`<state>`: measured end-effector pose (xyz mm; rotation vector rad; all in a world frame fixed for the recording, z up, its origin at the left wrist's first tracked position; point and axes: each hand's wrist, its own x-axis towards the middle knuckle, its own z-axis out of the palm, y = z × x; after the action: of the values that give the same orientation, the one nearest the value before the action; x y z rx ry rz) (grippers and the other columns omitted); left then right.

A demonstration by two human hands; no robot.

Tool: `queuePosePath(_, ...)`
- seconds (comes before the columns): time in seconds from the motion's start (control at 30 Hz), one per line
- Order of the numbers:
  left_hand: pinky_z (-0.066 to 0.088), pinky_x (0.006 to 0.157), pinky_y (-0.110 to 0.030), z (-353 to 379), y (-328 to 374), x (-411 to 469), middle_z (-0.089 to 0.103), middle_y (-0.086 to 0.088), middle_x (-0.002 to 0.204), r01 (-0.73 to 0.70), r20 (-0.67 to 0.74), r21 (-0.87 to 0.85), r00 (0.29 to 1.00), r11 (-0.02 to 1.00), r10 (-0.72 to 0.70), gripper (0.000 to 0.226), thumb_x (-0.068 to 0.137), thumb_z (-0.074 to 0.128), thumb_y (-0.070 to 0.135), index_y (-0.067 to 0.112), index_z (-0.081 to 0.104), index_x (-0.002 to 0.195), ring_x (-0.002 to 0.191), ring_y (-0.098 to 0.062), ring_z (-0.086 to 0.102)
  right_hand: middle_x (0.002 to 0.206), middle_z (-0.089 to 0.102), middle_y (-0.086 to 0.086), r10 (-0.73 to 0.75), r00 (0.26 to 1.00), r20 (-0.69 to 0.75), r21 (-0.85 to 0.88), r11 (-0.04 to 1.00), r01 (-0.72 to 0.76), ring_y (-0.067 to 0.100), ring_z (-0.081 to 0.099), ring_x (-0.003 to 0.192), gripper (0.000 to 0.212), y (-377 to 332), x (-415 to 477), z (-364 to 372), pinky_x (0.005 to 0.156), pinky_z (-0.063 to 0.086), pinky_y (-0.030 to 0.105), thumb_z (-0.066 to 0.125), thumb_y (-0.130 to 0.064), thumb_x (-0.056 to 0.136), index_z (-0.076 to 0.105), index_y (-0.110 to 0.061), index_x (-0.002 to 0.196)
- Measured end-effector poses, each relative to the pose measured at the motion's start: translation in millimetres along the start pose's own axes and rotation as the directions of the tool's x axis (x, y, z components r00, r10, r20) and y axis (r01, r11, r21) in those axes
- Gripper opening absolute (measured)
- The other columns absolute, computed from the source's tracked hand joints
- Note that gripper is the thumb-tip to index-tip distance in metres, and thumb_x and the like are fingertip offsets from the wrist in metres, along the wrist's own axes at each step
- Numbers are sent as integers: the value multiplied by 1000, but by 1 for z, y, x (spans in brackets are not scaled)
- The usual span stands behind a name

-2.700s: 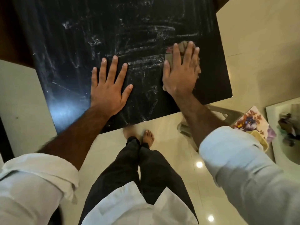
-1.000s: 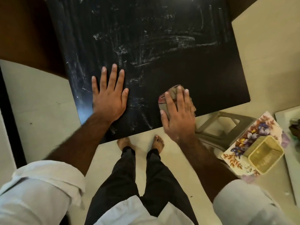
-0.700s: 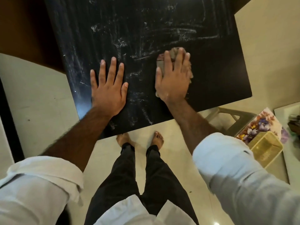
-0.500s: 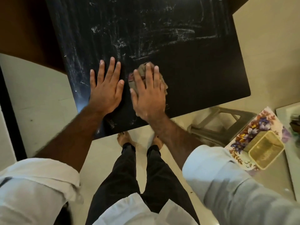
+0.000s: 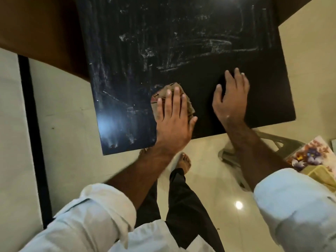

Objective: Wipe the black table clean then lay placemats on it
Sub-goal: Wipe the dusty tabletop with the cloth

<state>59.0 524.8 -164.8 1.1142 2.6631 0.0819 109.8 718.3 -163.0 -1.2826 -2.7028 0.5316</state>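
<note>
Black bench is cut off at the top, its near edge slanting up to the right; white smears on the left and far parts, near-right patch plain black. Crumpled brown-grey cloth near the front edge, mostly hidden under left grip, which presses it with flat fingers, clasping nothing; long axis unclear. Right grip released, fingers relaxed at the clean patch; floral placemat clipped by the frame edge.

The black table is running out past the top edge of the frame. The left hand is covering most of the cloth. At the right edge, the flowered placemat and the yellow basket are being cut off. The right forearm is hiding part of the grey stool. The right hand is showing slightly blurred, and it is not clear whether its fingertips are touching the table.
</note>
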Motion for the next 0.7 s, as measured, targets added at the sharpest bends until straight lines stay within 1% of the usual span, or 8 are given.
queuePosePath(0.1, 5, 137, -60, 6, -4, 17, -6, -16, 186, -71, -24, 48, 997, 996, 73, 78, 117, 18, 56, 8, 4, 178, 173, -37, -3, 175, 38, 16, 2, 1000, -30, -63, 998, -3, 35, 25, 167, 61, 3, -1, 9, 137, 21, 50, 33, -44, 116, 49, -7, 163)
queuePosePath(0.17, 8, 138, -58, 0, -10, 44, -2, -17, 186, -103, -59, 28, 993, 994, 105, 79, 117, 22, 54, 7, 6, 177, 173, -35, 1, 177, 36, 14, 16, 999, -39, -104, 994, -20, 33, 23, 167, 62, 2, -1, 11, 137, 20, 48, 29, -44, 117, 47, -8, 164)
queuePosePath(0.27, 3, 140, -56, -12, -21, 95, 2, -23, 185, -16, -118, -18, 993, 1000, 14, 84, 114, 30, 55, 4, 9, 177, 172, -39, 5, 179, 33, 9, 24, 998, -59, -167, 985, -34, 32, 23, 168, 60, 0, -1, 13, 135, 21, 51, 31, -45, 117, 44, -14, 167)
queuePosePath(0.37, 8, 139, -57, -18, -22, 119, 8, -21, 185, 49, -102, 30, 994, 998, -46, 79, 115, 22, 54, 6, 14, 177, 172, -38, 7, 180, 32, 6, 48, 996, -79, -215, 975, -64, 33, 22, 167, 59, 0, -4, 15, 133, 23, 54, 32, -45, 116, 41, -20, 168)
queuePosePath(0.47, 10, 139, -57, -15, -12, 96, 3, -18, 186, -90, -65, 28, 994, 996, 92, 77, 115, 21, 53, 8, 11, 177, 173, -37, 3, 181, 27, 6, 40, 996, -79, -207, 977, -56, 35, 18, 169, 59, -1, -3, 14, 133, 23, 55, 30, -43, 116, 38, -22, 170)
queuePosePath(0.57, 8, 138, -56, -6, -19, 30, -2, -13, 187, -225, 11, 57, 974, 973, 225, 75, 117, 23, 52, 12, 6, 178, 173, -34, -1, 183, 22, 6, 36, 998, -59, -211, 976, -48, 35, 13, 170, 59, -3, -2, 15, 132, 24, 56, 30, -43, 116, 35, -24, 172)
queuePosePath(0.63, 5, 138, -57, -2, -43, -11, -5, -11, 187, -188, 43, 64, 982, 980, 185, 75, 118, 22, 54, 15, 3, 179, 173, -33, -5, 184, 19, 7, 42, 998, -48, -222, 974, -52, 36, 11, 171, 60, -2, -2, 15, 132, 27, 58, 29, -43, 116, 32, -24, 173)
queuePosePath(0.7, 5, 138, -60, -3, -74, -30, -8, -8, 187, -78, 48, 78, 996, 994, 75, 76, 117, 21, 56, 18, 1, 179, 173, -34, -8, 184, 18, 8, -10, 1000, -16, -231, 973, 6, 37, 10, 171, 62, -1, -1, 15, 131, 29, 61, 31, -45, 115, 31, -24, 173)
